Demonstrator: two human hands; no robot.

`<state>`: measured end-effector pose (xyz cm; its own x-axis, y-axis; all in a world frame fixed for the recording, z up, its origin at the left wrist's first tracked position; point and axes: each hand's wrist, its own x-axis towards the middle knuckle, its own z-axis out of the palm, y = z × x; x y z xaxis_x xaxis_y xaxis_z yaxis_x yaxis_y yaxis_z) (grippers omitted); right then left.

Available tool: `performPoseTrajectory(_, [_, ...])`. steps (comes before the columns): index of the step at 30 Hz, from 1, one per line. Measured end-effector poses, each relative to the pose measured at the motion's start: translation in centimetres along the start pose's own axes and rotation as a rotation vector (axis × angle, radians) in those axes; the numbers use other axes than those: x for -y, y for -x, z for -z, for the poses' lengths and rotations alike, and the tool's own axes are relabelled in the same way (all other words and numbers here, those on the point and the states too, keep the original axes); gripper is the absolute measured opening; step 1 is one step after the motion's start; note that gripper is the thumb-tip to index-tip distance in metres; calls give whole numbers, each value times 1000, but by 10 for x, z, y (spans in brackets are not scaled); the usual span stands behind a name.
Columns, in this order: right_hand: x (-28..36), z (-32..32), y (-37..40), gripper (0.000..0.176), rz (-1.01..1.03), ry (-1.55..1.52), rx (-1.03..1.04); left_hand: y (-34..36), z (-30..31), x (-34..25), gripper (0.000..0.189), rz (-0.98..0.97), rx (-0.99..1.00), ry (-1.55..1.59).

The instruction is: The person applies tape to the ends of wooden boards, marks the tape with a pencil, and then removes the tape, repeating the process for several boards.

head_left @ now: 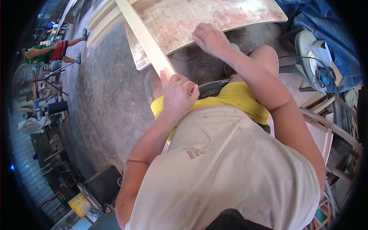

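My left hand [178,94] is closed around the near end of a long pale wooden strip [147,44], close to my lap. From there the strip slants up and to the left, crossing the left part of a flat wooden board [199,19] with reddish stains. My right hand [211,39] is over the board's near edge, apart from the strip. Its fingers are curled and slightly blurred, and anything within them is hidden.
More pale wood pieces [105,22] lie at the upper left. To the right, a power sander [325,76] sits on a plastic chair [304,44] beside a blue tarp [322,28]. Another person [42,53] and a standing fan [23,82] are at the far left.
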<state>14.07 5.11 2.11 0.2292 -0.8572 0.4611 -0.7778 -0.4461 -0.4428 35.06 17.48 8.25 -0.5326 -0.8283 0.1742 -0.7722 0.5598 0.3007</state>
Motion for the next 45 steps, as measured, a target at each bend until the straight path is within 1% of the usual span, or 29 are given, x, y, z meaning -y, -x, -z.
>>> performPoseTrajectory(4, [-48,-26,-42,19,-32,53,-62,-2,4,-2,9,9,21,14])
performPoseTrajectory(6, [-58,-31,-54,21,100,200,-49,-3,5,-2,9,1,23,4])
performPoseTrajectory(7, [-62,-37,-55,21,97,193,-44,-3,5,-2,9,-11,19,-2])
performPoseTrajectory(9, [-71,-49,-57,34,150,307,-43,-2,6,-2,9,-9,40,-3])
performPoseTrajectory(10, [-82,-60,-63,34,149,304,-41,-3,6,-2,9,-13,50,-4])
performPoseTrajectory(12, [-101,-80,-72,76,-61,201,358,-3,8,-2,11,-14,72,-9])
performPoseTrajectory(13, [-97,-76,-70,76,-63,197,360,-2,8,-3,12,-19,93,-14])
performPoseTrajectory(15, [-90,-66,-64,72,-166,50,161,-2,9,-3,14,-20,118,-26])
performPoseTrajectory(16, [-76,-50,-63,72,-168,51,159,-2,9,-3,15,-20,138,-38])
performPoseTrajectory(18, [-43,-15,-64,78,-418,209,267,-2,8,-2,13,-44,108,-41])
performPoseTrajectory(19, [-47,-17,-64,78,-419,212,260,-1,7,-1,12,-66,80,-43])
performPoseTrajectory(21, [-55,-23,-63,82,-247,78,276,0,8,-1,15,-66,109,-48])
performPoseTrajectory(22, [-52,-17,-62,82,-249,79,270,-1,9,-1,19,-55,138,-52])
performPoseTrajectory(24, [-40,-4,-61,80,-216,12,319,-2,11,-2,20,-61,134,-51])
performPoseTrajectory(28, [-37,-8,-59,83,-244,-41,308,0,10,-1,21,-61,127,-46])
performPoseTrajectory(30, [-13,-1,-39,49,-89,-235,-253,-1,13,-3,19,-64,111,-33])
performPoseTrajectory(32, [2,22,-10,57,-376,-688,102,1,13,-2,17,-56,92,-23])
performPoseTrajectory(34, [1,18,41,57,-554,-1431,500,1,12,-2,19,-89,71,-31])
performPoseTrajectory(35, [7,20,59,56,-628,-1445,703,0,12,-1,19,-96,73,-27])
performPoseTrajectory(36, [15,18,74,63,-615,-1515,826,0,11,-1,22,-87,88,-27])
performPoseTrajectory(37, [25,16,83,51,-620,-1568,883,0,10,-1,25,-77,105,-26])
performPoseTrajectory(39, [42,13,89,36,-643,-1607,939,1,10,0,26,-90,128,-41])
performPoseTrajectory(40, [43,9,91,36,-641,-1611,935,1,10,1,27,-96,141,-63])
performPoseTrajectory(42, [44,0,93,26,-691,-1699,945,2,10,1,28,-102,149,-80])
performPoseTrajectory(43, [46,-1,92,26,-684,-1700,940,2,11,2,28,-104,154,-90])
performPoseTrajectory(45, [50,-2,94,21,-741,-1801,960,2,12,2,28,-109,145,-92])
